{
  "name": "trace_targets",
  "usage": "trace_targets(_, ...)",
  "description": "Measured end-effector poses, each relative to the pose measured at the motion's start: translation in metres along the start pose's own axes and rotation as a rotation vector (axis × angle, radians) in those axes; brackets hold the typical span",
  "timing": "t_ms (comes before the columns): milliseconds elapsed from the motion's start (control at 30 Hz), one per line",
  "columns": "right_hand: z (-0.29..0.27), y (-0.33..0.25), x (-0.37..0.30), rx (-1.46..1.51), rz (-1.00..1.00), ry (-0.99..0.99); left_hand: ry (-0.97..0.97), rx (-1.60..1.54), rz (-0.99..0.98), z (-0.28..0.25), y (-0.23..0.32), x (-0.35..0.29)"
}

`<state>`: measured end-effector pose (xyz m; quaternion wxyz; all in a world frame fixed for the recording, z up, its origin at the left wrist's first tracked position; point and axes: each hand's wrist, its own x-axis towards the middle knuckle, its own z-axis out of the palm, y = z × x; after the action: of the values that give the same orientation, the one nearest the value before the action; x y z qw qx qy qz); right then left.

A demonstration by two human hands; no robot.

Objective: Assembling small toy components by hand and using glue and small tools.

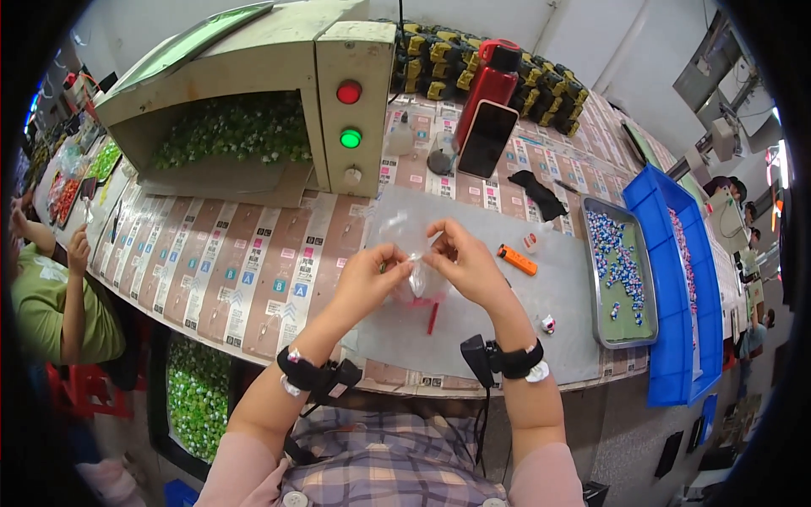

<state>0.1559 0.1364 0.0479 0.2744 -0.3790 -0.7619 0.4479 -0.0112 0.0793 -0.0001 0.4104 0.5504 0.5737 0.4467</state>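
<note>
Over the grey sheet point(498, 329) on the table, my left hand point(370, 277) and my right hand point(463, 264) are close together, fingertips almost meeting. Both hands pinch a clear plastic bag point(416, 280) between thumb and finger. What is inside it, if anything, is too blurred to tell. Just below the bag lies a thin red stick point(432, 319). An orange utility knife or lighter point(517, 260) rests to the right of my right hand, with a small clear and red piece point(530, 242) beyond it. Farther right sits a tiny white, red and blue figure point(548, 324).
A metal tray point(601, 334) of small blue-and-white figures stands right, beside blue bins point(667, 372). Behind are a phone point(488, 139), a red thermos point(498, 80) and a black cloth point(538, 194). At left, a machine point(351, 93) covers green pieces; a co-worker point(63, 304) sits beyond.
</note>
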Motion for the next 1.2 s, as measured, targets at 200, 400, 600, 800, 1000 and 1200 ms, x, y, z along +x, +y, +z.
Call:
trace_targets(200, 0.028, 0.016, 0.003, -0.284, -0.227, 0.200, 0.003, -0.097, -0.015, -0.008, -0.012, 0.003)
trace_targets(400, 0.020, 0.013, -0.006, -0.076, -0.132, 0.178, 0.012, -0.148, -0.024, -0.006, -0.008, 0.004)
trace_targets(600, 0.012, 0.021, -0.015, 0.228, -0.002, 0.086, 0.007, -0.168, -0.100, -0.006, -0.003, -0.004)
trace_targets(800, 0.015, 0.012, -0.011, 0.166, -0.109, 0.095, -0.064, -0.078, -0.023, -0.005, 0.014, 0.005)
trace_targets(1000, 0.007, 0.013, -0.009, 0.057, -0.109, 0.010, -0.062, 0.003, 0.030, -0.011, 0.006, 0.007)
trace_targets(1200, -0.011, 0.042, -0.023, 0.198, -0.079, 0.169, 0.028, -0.204, -0.069, -0.022, 0.010, 0.008)
